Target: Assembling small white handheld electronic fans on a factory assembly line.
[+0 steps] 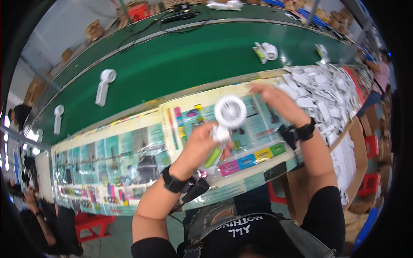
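My left hand (198, 145) is closed around the handle of a small white handheld fan (230, 111), its round grille up. A bright green cylinder, probably a battery (213, 157), shows in the handle below my fingers. To the right of the fan, my right hand (277, 99) hovers over the table with fingers stretched out, slightly blurred, and I see nothing in it. A heap of white plastic shell pieces (320, 92) lies just beyond that hand to the right. Under both hands is a worktable covered with printed sheets (150, 150) under clear plastic.
A green conveyor belt (172, 56) runs along the far side, carrying white fans (103, 88) at left and partly open ones (266, 52) at right. A cardboard box (297, 193) stands at the table's right end. Red stools (92, 225) and other people are nearby.
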Demonstrator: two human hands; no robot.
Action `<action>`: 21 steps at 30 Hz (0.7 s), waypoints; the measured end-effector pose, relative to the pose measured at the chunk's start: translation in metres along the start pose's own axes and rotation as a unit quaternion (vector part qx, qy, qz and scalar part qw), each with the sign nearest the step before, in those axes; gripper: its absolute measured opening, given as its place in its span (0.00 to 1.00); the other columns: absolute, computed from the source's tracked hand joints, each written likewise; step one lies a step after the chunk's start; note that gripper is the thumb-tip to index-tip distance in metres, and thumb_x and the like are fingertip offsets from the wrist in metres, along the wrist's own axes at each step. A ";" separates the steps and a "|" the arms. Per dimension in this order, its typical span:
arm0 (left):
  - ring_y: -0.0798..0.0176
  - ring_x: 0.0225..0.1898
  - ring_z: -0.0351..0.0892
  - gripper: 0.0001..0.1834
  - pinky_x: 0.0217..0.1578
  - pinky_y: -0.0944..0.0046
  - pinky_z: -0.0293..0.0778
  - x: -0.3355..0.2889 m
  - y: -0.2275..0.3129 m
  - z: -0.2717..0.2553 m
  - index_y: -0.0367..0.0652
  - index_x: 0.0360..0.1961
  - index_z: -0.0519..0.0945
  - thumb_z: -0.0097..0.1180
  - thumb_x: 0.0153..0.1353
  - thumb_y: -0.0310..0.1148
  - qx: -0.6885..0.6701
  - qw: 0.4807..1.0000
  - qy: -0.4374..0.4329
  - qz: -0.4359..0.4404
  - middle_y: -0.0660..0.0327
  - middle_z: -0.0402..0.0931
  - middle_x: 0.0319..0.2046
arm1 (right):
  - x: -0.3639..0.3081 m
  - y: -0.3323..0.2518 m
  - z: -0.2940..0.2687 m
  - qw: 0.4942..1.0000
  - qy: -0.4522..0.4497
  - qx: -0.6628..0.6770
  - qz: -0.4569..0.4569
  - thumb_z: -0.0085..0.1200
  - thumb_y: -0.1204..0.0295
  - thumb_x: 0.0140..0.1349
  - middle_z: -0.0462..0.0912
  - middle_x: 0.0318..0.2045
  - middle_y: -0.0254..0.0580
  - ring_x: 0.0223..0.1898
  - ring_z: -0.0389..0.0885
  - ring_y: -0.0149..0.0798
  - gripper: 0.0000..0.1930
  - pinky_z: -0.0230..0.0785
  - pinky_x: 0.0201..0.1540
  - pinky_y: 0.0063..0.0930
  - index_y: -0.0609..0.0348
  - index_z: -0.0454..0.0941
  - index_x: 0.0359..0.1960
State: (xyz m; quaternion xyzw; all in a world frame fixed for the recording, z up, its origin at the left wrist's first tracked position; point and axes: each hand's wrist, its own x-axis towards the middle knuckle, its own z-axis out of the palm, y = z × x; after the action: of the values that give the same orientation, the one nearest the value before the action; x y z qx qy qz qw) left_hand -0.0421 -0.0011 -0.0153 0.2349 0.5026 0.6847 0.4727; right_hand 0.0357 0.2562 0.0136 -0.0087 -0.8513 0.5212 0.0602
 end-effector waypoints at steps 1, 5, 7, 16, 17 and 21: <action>0.59 0.28 0.80 0.11 0.32 0.63 0.76 0.004 -0.001 -0.007 0.36 0.40 0.73 0.48 0.59 0.31 -0.062 0.997 0.028 0.022 0.52 0.78 0.30 | 0.002 -0.001 -0.016 0.972 0.089 -0.217 0.014 0.49 0.61 0.60 0.72 0.50 0.54 0.54 0.68 0.50 0.21 0.60 0.56 0.37 0.65 0.71 0.48; 0.58 0.40 0.78 0.15 0.41 0.61 0.75 0.014 0.000 -0.025 0.32 0.45 0.71 0.41 0.62 0.31 -0.108 0.987 0.087 0.078 0.49 0.77 0.37 | -0.011 0.082 -0.057 0.788 0.157 -0.593 0.054 0.55 0.70 0.49 0.73 0.44 0.51 0.48 0.71 0.51 0.23 0.67 0.49 0.40 0.61 0.70 0.49; 0.59 0.47 0.75 0.16 0.45 0.61 0.73 0.012 0.004 -0.027 0.33 0.48 0.70 0.41 0.62 0.32 -0.098 0.987 0.086 0.093 0.50 0.76 0.42 | -0.009 0.092 -0.063 0.786 0.137 -0.598 0.080 0.51 0.73 0.51 0.74 0.42 0.50 0.45 0.73 0.49 0.20 0.69 0.46 0.39 0.60 0.70 0.49; 0.64 0.36 0.79 0.13 0.37 0.65 0.74 0.012 -0.006 -0.044 0.36 0.42 0.72 0.46 0.60 0.32 -0.059 0.983 0.109 0.138 0.58 0.77 0.33 | 0.028 0.037 -0.018 0.963 0.178 -0.202 -0.007 0.40 0.72 0.59 0.73 0.50 0.49 0.47 0.72 0.38 0.22 0.61 0.52 0.28 0.59 0.65 0.57; 0.63 0.33 0.80 0.11 0.34 0.65 0.75 0.012 -0.010 -0.048 0.36 0.41 0.72 0.46 0.59 0.30 -0.005 0.980 0.131 0.152 0.59 0.76 0.30 | 0.032 0.017 0.006 0.988 0.129 -0.083 -0.018 0.40 0.71 0.59 0.69 0.54 0.43 0.52 0.67 0.34 0.23 0.56 0.55 0.26 0.59 0.64 0.58; 0.56 0.29 0.78 0.14 0.32 0.56 0.71 0.024 -0.022 -0.038 0.40 0.33 0.73 0.49 0.54 0.41 0.296 0.882 0.126 0.343 0.55 0.76 0.28 | 0.020 -0.034 0.043 0.998 -0.018 -0.011 -0.064 0.60 0.43 0.39 0.61 0.57 0.46 0.58 0.59 0.39 0.54 0.50 0.61 0.33 0.60 0.50 0.65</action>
State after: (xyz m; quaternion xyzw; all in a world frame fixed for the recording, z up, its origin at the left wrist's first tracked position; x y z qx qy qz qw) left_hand -0.0736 0.0034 -0.0535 0.4331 0.6254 0.6472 0.0493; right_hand 0.0122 0.2043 0.0263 0.0547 -0.8568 0.5069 0.0779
